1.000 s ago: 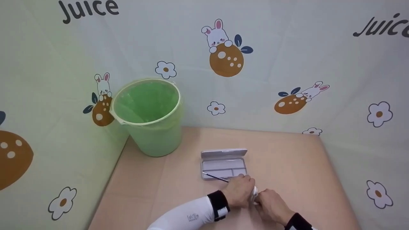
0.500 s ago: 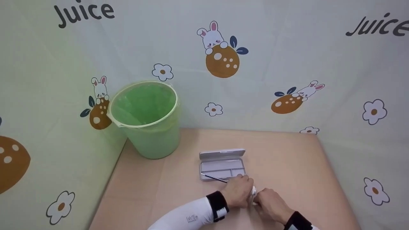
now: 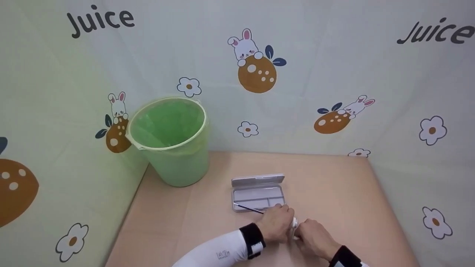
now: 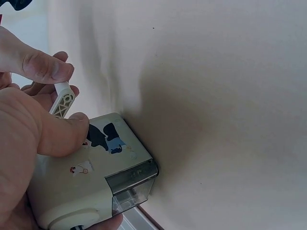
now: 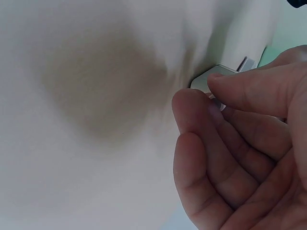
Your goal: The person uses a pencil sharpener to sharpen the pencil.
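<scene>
A cream hand-crank pencil sharpener (image 4: 91, 189) with stickers and a clear drawer is gripped by my left hand (image 3: 274, 223), thumb across its body. The hand covers most of it in the head view. A dark pencil (image 3: 248, 208) sticks out leftward from the left hand, over the front of an open pencil case (image 3: 256, 193). To the right, my right hand (image 3: 315, 237) pinches the sharpener's crank handle (image 4: 63, 103) between thumb and fingers. In the right wrist view, curled fingers hide most of the handle.
A light green bin (image 3: 182, 167) with a green liner stands at the table's back left. The pencil case has its lid raised and divided compartments. Printed cloth walls (image 3: 297, 122) enclose the back and sides of the beige table (image 3: 326, 185).
The head view has shifted slightly, so the scene sits a little lower. Both hands keep nearly the same places on the sharpener and its crank.
</scene>
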{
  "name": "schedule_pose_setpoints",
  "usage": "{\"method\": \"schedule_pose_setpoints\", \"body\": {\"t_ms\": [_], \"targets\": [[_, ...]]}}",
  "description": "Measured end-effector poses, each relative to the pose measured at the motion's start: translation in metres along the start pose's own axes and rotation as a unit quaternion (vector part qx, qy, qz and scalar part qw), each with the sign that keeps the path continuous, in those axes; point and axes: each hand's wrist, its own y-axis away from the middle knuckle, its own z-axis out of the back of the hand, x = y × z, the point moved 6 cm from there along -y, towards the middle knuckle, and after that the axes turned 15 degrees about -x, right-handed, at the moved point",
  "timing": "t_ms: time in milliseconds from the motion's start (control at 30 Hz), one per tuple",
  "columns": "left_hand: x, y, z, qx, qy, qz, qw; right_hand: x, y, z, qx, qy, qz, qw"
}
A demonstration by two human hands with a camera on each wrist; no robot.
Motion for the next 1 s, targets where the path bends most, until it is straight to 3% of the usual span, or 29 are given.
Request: {"method": "schedule_pose_setpoints", "body": {"t_ms": [233,733,767,967,1000], "targets": [[0.001,0.000,-0.001,-0.008,-0.006,0.002,0.9999,0.005,0.001,0.002,-0.035,0.039,0.057,0.9970],[-0.001,0.001,0.001,-0.021,0.001,-0.006,0.9998,0.005,0.001,0.002,-0.033,0.026,0.052,0.9978],[0.000,0.002,-0.010,-0.030,0.002,-0.007,0.9995,0.005,0.001,0.002,-0.030,0.025,0.050,0.9980],[0.000,0.001,-0.007,-0.030,-0.003,-0.005,0.9995,0.004,0.001,0.002,-0.023,0.025,0.046,0.9983],[-0.001,0.001,0.005,-0.021,-0.004,-0.004,0.9998,0.004,0.001,0.002,-0.023,0.025,0.047,0.9983]]}}
